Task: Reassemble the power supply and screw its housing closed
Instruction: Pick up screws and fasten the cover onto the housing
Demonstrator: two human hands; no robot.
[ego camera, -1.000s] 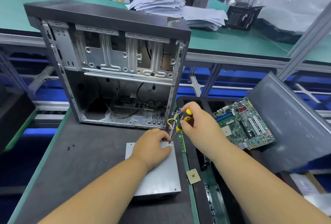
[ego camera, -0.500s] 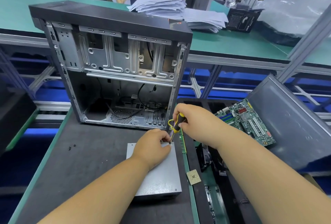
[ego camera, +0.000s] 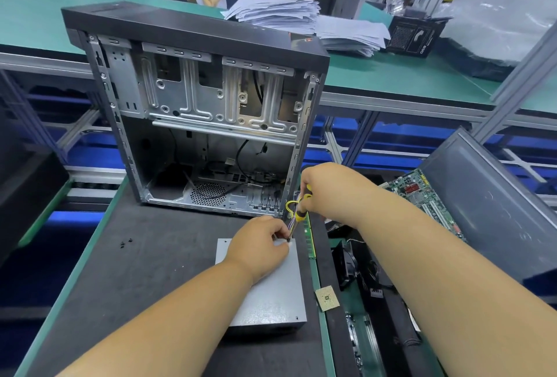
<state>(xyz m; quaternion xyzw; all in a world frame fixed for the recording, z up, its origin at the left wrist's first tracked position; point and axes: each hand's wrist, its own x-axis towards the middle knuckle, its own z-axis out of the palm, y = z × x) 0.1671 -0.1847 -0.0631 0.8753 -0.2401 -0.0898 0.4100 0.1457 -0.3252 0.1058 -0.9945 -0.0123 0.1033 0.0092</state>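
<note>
Right hand (ego camera: 327,192) grips screwdriver (ego camera: 300,213); left hand (ego camera: 259,245) on power supply (ego camera: 271,295)

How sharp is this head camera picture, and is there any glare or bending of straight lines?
Head view: the hands and power supply are sharp; the background worker is soft; wide-angle bowing curves the bench rails; mild sheen on the plastic-wrapped bundle.

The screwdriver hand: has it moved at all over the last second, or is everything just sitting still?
The right hand slid up over the screwdriver, so its yellow handle top is now covered; it looks like turning. The left hand stayed on the power supply corner by the tip. The computer case stayed put.
</note>
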